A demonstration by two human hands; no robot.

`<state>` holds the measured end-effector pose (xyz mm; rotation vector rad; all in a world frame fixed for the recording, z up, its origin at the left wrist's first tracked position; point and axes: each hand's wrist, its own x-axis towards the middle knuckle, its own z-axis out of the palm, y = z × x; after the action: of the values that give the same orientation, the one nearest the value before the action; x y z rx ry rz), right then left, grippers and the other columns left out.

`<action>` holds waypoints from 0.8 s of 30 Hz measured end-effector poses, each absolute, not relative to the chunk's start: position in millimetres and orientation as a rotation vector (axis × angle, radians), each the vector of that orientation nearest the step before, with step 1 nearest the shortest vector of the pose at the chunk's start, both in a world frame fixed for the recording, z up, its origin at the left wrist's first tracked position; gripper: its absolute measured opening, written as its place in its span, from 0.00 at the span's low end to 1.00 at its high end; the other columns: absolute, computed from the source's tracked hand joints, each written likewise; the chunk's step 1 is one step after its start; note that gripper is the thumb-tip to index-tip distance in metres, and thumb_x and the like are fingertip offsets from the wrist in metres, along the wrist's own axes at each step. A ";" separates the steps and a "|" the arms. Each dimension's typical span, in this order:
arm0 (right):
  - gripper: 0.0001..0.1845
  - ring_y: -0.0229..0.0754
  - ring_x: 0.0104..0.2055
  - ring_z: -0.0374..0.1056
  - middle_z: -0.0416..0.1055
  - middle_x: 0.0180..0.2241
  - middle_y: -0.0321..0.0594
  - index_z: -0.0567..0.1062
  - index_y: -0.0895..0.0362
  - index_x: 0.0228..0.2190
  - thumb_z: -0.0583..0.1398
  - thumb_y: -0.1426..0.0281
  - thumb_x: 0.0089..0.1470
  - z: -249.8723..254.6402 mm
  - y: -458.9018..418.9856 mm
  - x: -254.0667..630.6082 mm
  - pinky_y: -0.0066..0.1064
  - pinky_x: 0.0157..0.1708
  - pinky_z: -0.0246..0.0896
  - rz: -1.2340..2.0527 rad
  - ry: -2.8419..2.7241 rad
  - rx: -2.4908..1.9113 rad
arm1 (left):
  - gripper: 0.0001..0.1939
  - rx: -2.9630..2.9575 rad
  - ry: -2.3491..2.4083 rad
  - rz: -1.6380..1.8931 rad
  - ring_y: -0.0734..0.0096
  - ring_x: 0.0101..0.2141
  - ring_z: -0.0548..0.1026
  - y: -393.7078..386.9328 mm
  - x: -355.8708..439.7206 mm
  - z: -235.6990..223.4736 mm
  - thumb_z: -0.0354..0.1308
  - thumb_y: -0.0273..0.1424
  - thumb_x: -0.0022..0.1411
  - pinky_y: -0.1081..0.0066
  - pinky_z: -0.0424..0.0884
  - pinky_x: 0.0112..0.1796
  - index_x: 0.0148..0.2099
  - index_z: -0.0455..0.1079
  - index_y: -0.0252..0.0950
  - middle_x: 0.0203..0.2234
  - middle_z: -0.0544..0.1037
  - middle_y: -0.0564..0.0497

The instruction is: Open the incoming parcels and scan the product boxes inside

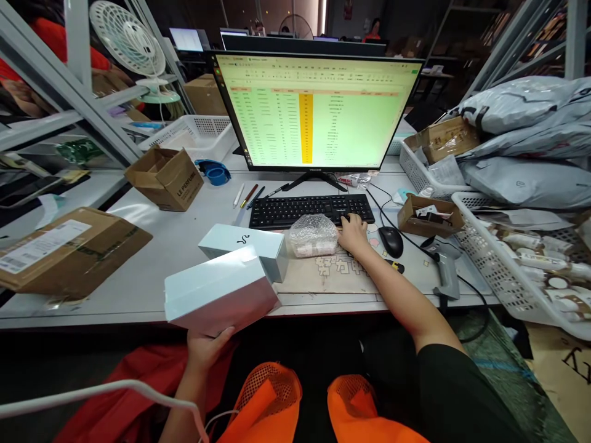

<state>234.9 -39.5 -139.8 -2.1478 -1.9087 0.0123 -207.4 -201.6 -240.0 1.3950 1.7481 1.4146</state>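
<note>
My left hand point(206, 347) grips a pale blue-white box point(221, 292) from below, tilted over the desk's front edge. Behind it a second pale blue box point(242, 243) with a dark squiggle on its lid lies on the desk. My right hand point(353, 234) rests on the right part of the black keyboard point(295, 209), fingers stretched over the keys. Just left of that hand sits a clear bubble-wrapped package point(314, 236). A black mouse point(391, 241) lies to its right. The monitor point(318, 114) shows a spreadsheet with an orange column.
An open carton point(165, 178) and a taped parcel point(69, 255) stand at left. On the right are a small open box point(430, 215), a barcode scanner point(446, 267), a white basket point(501, 264) of bottles and grey mailing bags point(526, 178). A fan point(129, 40) stands behind the shelf frame.
</note>
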 end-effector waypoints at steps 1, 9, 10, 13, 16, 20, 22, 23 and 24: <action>0.31 0.66 0.71 0.48 0.57 0.69 0.66 0.71 0.66 0.64 0.55 0.62 0.68 -140.5 -39.3 235.3 0.56 0.65 0.50 0.012 -1.907 -2.146 | 0.36 1.392 1.745 1.406 0.55 0.32 0.80 -200.8 -210.0 -243.1 0.75 0.59 0.36 0.59 0.82 0.38 0.35 0.75 0.34 0.30 0.81 0.44; 0.29 0.66 0.77 0.37 0.44 0.75 0.60 0.72 0.61 0.64 0.57 0.65 0.66 -143.4 -36.5 236.6 0.60 0.68 0.43 0.011 -2.009 -2.096 | 0.31 1.357 1.712 1.397 0.58 0.28 0.79 -200.5 -205.9 -232.1 0.77 0.52 0.35 0.63 0.81 0.31 0.32 0.73 0.34 0.27 0.80 0.45; 0.28 0.66 0.77 0.36 0.44 0.76 0.59 0.72 0.61 0.64 0.56 0.65 0.66 -144.1 -36.1 236.8 0.61 0.69 0.43 0.002 -2.011 -2.092 | 0.30 1.355 1.714 1.403 0.59 0.28 0.78 -200.6 -204.2 -228.5 0.76 0.51 0.35 0.63 0.80 0.31 0.32 0.73 0.35 0.27 0.80 0.45; 0.27 0.66 0.77 0.37 0.45 0.76 0.58 0.74 0.60 0.62 0.57 0.65 0.65 -147.7 -35.5 237.4 0.62 0.69 0.42 -0.018 -2.009 -2.069 | 0.28 1.335 1.719 1.415 0.58 0.28 0.79 -200.7 -200.8 -221.9 0.76 0.48 0.34 0.63 0.81 0.32 0.33 0.73 0.35 0.26 0.80 0.46; 0.27 0.66 0.77 0.37 0.47 0.75 0.58 0.75 0.60 0.61 0.57 0.64 0.65 -151.1 -35.4 237.0 0.63 0.68 0.42 -0.021 -1.995 -2.036 | 0.29 1.318 1.732 1.406 0.57 0.28 0.79 -200.9 -198.5 -220.0 0.75 0.48 0.33 0.62 0.81 0.31 0.33 0.73 0.34 0.27 0.80 0.45; 0.29 0.64 0.77 0.39 0.48 0.75 0.59 0.72 0.63 0.64 0.54 0.63 0.67 -140.9 -32.5 238.0 0.61 0.69 0.43 -0.128 -1.842 -1.943 | 0.30 1.310 1.704 1.385 0.57 0.29 0.79 -201.3 -194.1 -213.2 0.76 0.48 0.33 0.62 0.81 0.33 0.33 0.71 0.35 0.27 0.80 0.46; 0.29 0.64 0.77 0.40 0.51 0.74 0.60 0.72 0.64 0.63 0.53 0.63 0.68 -122.7 -35.0 240.9 0.61 0.69 0.43 -0.182 -1.724 -1.893 | 0.31 1.277 1.666 1.376 0.58 0.29 0.79 -201.8 -193.8 -206.4 0.77 0.49 0.34 0.62 0.81 0.34 0.35 0.71 0.35 0.27 0.80 0.47; 0.28 0.64 0.76 0.42 0.54 0.73 0.60 0.73 0.64 0.61 0.52 0.63 0.68 -110.5 -40.1 242.4 0.61 0.70 0.43 -0.183 -1.664 -1.848 | 0.32 1.251 1.646 1.365 0.58 0.29 0.79 -202.4 -194.7 -202.6 0.78 0.49 0.33 0.63 0.81 0.33 0.36 0.71 0.35 0.27 0.80 0.47; 0.27 0.63 0.75 0.47 0.58 0.70 0.61 0.75 0.64 0.59 0.51 0.62 0.68 -97.3 -49.3 243.0 0.59 0.70 0.45 -0.157 -1.616 -1.772 | 0.34 1.219 1.619 1.349 0.59 0.30 0.79 -203.2 -196.0 -198.9 0.78 0.49 0.32 0.64 0.80 0.33 0.37 0.72 0.34 0.28 0.80 0.46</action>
<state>243.0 -49.3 -97.3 -1.7721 -1.6161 -0.1566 -196.0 -203.2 -198.9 1.2188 1.6194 1.3492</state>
